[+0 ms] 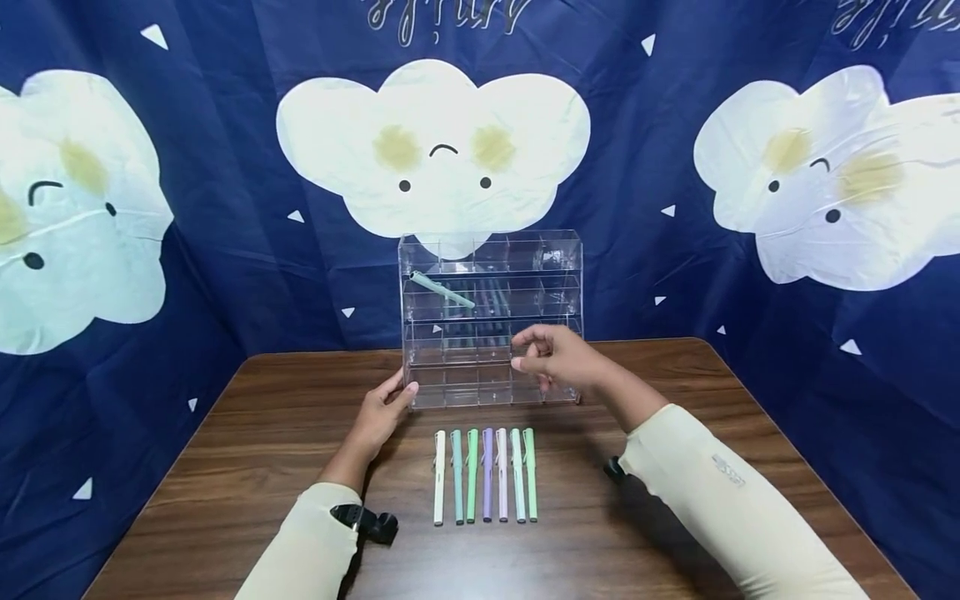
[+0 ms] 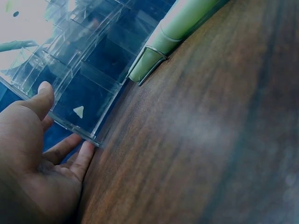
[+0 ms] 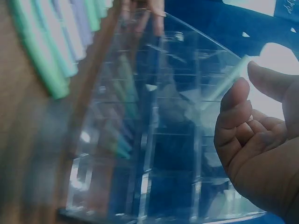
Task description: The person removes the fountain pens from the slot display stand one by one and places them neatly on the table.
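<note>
A clear acrylic display rack (image 1: 495,375) with several tiers of compartments stands upright on the table. My left hand (image 1: 380,414) grips its lower left edge, thumb at the front and other fingers around the side. My right hand (image 1: 555,358) hovers before the rack's lower right part, fingers loosely curled, holding nothing. A pale teal pen (image 1: 442,290) lies slanted across the upper left tiers, its far end higher. In front of the rack several capped pens lie side by side, among them a white pen (image 1: 438,479), a purple pen (image 1: 487,475) and a green pen (image 1: 530,475).
The brown wooden table (image 1: 300,450) carries the rack near its back edge. Behind hangs a dark blue cloth (image 1: 232,167) printed with white clouds. Reflections of the pens show in the clear rack.
</note>
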`<action>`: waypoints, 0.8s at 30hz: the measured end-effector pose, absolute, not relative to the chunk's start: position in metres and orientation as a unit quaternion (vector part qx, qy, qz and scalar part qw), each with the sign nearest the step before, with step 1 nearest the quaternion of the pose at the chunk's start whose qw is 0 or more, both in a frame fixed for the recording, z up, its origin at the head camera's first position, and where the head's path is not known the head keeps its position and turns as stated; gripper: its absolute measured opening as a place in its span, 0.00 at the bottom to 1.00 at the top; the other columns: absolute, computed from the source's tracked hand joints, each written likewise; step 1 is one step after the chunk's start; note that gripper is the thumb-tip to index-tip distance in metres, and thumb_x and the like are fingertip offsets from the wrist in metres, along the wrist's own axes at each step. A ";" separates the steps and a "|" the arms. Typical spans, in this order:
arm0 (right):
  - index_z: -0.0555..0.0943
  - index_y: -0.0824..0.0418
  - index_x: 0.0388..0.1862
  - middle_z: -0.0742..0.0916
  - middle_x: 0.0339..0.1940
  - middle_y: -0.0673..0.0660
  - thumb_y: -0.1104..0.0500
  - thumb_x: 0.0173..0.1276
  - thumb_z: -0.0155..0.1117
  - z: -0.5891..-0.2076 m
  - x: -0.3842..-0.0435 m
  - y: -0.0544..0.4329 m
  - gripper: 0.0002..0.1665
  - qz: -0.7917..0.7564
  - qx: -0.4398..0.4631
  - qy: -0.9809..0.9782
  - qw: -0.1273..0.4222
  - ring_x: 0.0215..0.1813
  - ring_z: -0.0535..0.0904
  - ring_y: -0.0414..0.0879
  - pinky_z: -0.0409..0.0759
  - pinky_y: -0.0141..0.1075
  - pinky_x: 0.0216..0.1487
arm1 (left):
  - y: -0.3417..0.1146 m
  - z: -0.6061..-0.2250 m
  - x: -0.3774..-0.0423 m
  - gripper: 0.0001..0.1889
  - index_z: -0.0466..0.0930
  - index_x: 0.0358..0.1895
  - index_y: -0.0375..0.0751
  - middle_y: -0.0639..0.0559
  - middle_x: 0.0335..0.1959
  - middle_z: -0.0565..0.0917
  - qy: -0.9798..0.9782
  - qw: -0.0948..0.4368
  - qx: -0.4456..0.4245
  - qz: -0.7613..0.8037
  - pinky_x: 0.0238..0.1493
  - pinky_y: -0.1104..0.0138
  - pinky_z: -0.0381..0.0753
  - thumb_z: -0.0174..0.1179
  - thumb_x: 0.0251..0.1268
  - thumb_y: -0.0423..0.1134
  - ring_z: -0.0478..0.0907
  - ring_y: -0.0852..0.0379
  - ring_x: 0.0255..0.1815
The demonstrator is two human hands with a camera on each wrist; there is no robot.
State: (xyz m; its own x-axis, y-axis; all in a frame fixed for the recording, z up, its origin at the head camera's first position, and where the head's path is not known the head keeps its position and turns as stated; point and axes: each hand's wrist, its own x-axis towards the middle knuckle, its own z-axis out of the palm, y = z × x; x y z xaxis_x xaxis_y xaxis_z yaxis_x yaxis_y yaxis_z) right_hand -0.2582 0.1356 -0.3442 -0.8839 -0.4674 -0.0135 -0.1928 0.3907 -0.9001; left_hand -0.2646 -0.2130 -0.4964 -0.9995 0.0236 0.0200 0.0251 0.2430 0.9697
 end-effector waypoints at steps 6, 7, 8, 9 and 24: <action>0.78 0.64 0.72 0.86 0.36 0.54 0.60 0.80 0.71 -0.315 -0.270 0.116 0.26 -0.519 -0.192 0.827 0.100 0.24 0.79 0.46 0.80 0.36 0.27 | -0.214 -0.497 -0.266 0.35 0.62 0.87 0.50 0.35 0.82 0.72 -0.792 0.002 -0.016 -0.610 0.68 0.64 0.82 0.61 0.85 0.51 0.73 0.39 0.80; 0.78 0.63 0.72 0.86 0.37 0.54 0.60 0.80 0.71 -0.312 -0.272 0.113 0.26 -0.520 -0.189 0.828 0.095 0.24 0.79 0.46 0.79 0.35 0.28 | -0.213 -0.497 -0.266 0.35 0.62 0.87 0.49 0.36 0.83 0.72 -0.792 0.003 -0.014 -0.611 0.70 0.63 0.82 0.61 0.85 0.51 0.73 0.39 0.81; 0.78 0.62 0.72 0.85 0.38 0.54 0.60 0.80 0.70 -0.310 -0.275 0.109 0.25 -0.521 -0.189 0.827 0.090 0.25 0.79 0.47 0.79 0.35 0.28 | -0.213 -0.497 -0.266 0.35 0.63 0.87 0.49 0.36 0.83 0.71 -0.792 0.005 -0.014 -0.610 0.72 0.62 0.81 0.61 0.85 0.50 0.72 0.39 0.81; 0.78 0.62 0.72 0.85 0.40 0.54 0.59 0.81 0.70 -0.308 -0.277 0.106 0.25 -0.523 -0.188 0.827 0.086 0.25 0.79 0.48 0.78 0.35 0.28 | -0.213 -0.497 -0.265 0.35 0.63 0.87 0.49 0.36 0.83 0.71 -0.792 0.006 -0.015 -0.610 0.73 0.61 0.80 0.61 0.85 0.50 0.72 0.39 0.81; 0.79 0.64 0.70 0.83 0.50 0.57 0.60 0.81 0.69 -0.303 -0.314 0.045 0.23 -0.543 -0.169 0.823 -0.008 0.23 0.79 0.48 0.84 0.41 0.29 | -0.215 -0.494 -0.264 0.34 0.62 0.87 0.49 0.36 0.82 0.72 -0.802 0.002 -0.017 -0.597 0.69 0.67 0.79 0.60 0.86 0.51 0.73 0.41 0.80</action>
State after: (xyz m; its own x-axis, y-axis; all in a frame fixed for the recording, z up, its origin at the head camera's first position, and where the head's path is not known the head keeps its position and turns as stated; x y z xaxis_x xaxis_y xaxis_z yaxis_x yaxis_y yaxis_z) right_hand -0.3144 0.0455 -0.3035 -0.9428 -0.2687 0.1971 -0.2868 0.3535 -0.8904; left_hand -0.2645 -0.2147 -0.4936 -0.9994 0.0255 0.0230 0.0294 0.2878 0.9573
